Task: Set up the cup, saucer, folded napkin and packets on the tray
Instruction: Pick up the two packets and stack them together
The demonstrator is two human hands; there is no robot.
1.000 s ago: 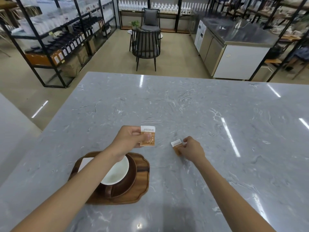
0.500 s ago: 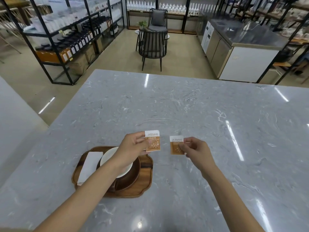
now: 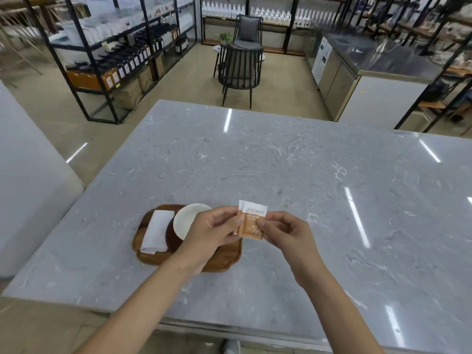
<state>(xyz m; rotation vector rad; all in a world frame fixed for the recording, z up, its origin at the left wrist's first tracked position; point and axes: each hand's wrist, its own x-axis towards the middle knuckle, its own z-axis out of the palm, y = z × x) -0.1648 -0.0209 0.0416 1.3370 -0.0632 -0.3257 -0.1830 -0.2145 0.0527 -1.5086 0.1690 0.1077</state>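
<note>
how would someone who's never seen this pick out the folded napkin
On the grey marble table, look at the wooden tray near the front left edge. The folded napkin is the white cloth strip along the tray's left side, beside the dark saucer with the white cup; it is the only soft, flat white thing there.

Both hands, left (image 3: 213, 227) and right (image 3: 286, 232), raised together, fingers pinching.

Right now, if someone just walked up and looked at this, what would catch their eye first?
Probably the two orange packets, overlapped and pinched between the left hand and right hand above the grey marble table. Next, the wooden tray at the near left, carrying a folded white napkin beside a white cup on a dark saucer.
</note>
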